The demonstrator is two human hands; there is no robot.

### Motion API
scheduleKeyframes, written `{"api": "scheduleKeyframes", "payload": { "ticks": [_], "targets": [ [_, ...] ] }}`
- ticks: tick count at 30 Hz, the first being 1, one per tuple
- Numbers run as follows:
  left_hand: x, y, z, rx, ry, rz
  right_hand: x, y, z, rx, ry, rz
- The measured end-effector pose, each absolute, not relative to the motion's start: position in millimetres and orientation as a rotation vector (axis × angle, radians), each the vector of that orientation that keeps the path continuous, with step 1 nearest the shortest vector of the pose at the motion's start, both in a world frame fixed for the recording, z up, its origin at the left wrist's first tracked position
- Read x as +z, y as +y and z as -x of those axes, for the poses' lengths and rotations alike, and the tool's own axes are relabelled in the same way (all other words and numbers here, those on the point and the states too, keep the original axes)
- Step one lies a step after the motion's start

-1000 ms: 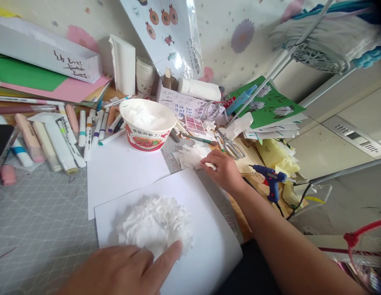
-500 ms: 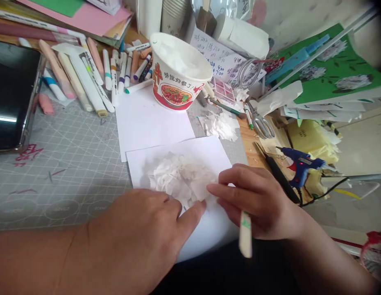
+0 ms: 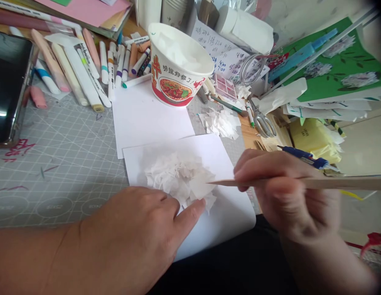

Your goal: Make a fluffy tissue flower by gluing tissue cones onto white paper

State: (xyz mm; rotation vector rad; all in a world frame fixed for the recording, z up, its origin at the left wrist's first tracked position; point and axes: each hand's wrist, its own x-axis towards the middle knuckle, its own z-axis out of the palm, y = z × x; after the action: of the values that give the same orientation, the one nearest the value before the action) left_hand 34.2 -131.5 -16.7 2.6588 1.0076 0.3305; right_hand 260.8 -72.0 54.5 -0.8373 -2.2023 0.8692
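Note:
A ruffled cluster of thin white paper pieces (image 3: 178,172) lies on a white sheet (image 3: 236,205) in front of me. My left hand (image 3: 147,229) rests at its near edge, fingers curled and thumb stretched along the paper; its fingertips are hidden. In my right hand (image 3: 282,192) is a slim wooden stick (image 3: 338,183), gripped between thumb and fingers. The stick lies almost level, its pointed tip over the right side of the cluster. Whether the tip touches the paper, I cannot tell.
Behind stands a paper noodle bowl (image 3: 178,73) with white contents, on another white sheet (image 3: 150,119). Loose paper scraps (image 3: 223,123) and scissors (image 3: 264,123) lie at right, near a blue glue gun (image 3: 304,155). Markers (image 3: 82,78) and a phone (image 3: 9,86) are left.
My right hand has turned and drawn back to the right, bringing the stick from pointing downward to nearly level over the cluster. My left hand has barely moved.

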Motion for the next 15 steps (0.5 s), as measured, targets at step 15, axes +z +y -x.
{"api": "scheduleKeyframes", "payload": {
  "ticks": [15],
  "targets": [
    [-12.6, -127.9, -33.1, 0.332, 0.931, -2.746, 28.3, -51.8, -237.4, 0.842, -2.372, 0.927]
  ]
}}
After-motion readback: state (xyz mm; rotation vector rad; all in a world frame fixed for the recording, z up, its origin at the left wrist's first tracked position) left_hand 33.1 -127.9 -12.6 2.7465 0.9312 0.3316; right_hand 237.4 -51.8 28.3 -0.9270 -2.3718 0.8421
